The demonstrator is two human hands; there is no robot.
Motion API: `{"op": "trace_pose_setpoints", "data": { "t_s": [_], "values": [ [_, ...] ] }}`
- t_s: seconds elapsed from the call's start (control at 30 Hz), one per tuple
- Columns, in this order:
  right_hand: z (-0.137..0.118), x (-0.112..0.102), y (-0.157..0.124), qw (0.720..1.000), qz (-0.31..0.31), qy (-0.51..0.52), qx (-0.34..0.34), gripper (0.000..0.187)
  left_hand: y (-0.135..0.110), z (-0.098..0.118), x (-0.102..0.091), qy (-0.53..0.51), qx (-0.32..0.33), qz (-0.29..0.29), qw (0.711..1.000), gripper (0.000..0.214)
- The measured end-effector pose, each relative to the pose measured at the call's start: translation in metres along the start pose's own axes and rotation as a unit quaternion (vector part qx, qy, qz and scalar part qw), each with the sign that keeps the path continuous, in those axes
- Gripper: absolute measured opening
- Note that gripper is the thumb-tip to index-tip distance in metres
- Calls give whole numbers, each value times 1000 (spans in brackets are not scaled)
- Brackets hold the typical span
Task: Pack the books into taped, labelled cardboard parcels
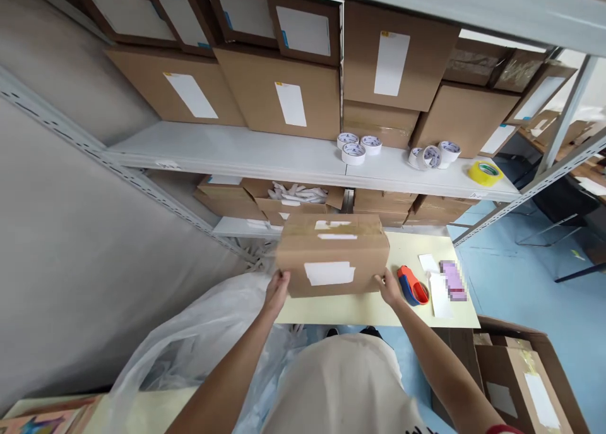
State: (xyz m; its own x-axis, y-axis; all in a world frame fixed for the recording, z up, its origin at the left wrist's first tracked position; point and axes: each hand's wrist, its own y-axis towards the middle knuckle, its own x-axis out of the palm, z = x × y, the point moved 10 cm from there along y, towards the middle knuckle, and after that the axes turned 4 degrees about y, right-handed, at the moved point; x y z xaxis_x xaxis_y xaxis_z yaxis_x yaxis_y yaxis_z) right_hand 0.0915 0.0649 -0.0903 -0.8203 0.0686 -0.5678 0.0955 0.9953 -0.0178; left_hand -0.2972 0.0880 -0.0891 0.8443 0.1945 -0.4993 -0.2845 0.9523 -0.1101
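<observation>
A sealed brown cardboard box (332,252) with a white label on its near face rests on a small pale yellow table (374,309). My left hand (276,290) grips the box's lower left corner. My right hand (389,287) grips its lower right corner. Both hands press against the box's sides with fingers curled round the edges. A red and blue tape dispenser (411,286) lies on the table just right of my right hand.
White labels (439,294) lie at the table's right. A grey shelf (237,151) holds labelled boxes, white tape rolls (355,148) and a yellow roll (485,172). Open cartons stand lower right (521,377). A clear plastic bag (189,352) sits at left.
</observation>
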Motion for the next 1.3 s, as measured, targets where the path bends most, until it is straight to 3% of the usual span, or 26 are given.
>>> {"op": "trace_pose_setpoints", "data": {
  "t_s": [0.1, 0.2, 0.4, 0.53, 0.77, 0.9, 1.1, 1.2, 1.3],
  "values": [
    [-17, -27, 3, 999, 34, -28, 30, 40, 5, 21, -8, -17, 16, -32, 999, 60],
    [-26, -41, -1, 992, 53, -103, 58, 43, 5, 28, -12, 27, 26, -49, 998, 51],
    [-21, -33, -26, 982, 59, -155, 92, 41, -6, 16, -5, 93, 56, -77, 991, 46],
    [-21, -26, -24, 981, 64, -151, 106, 41, 1, 21, -3, 117, 59, -67, 989, 41],
    [-21, -24, -6, 981, 74, -140, 112, 42, 16, 19, -6, 140, 26, -18, 990, 33],
    [-13, -21, -8, 981, 73, -122, 130, 46, 16, 4, -7, 142, -2, -5, 990, 32],
    [3, -16, -12, 988, 75, -14, 134, 44, 11, -17, -9, 157, -62, -3, 986, 41],
    [24, -39, -28, 987, 97, -33, 125, 42, 5, 1, -14, 227, -30, 21, 973, 44],
    [58, -70, -49, 975, 116, -128, 144, 40, -9, 52, -16, 289, 46, 96, 952, 60]
  ]
}}
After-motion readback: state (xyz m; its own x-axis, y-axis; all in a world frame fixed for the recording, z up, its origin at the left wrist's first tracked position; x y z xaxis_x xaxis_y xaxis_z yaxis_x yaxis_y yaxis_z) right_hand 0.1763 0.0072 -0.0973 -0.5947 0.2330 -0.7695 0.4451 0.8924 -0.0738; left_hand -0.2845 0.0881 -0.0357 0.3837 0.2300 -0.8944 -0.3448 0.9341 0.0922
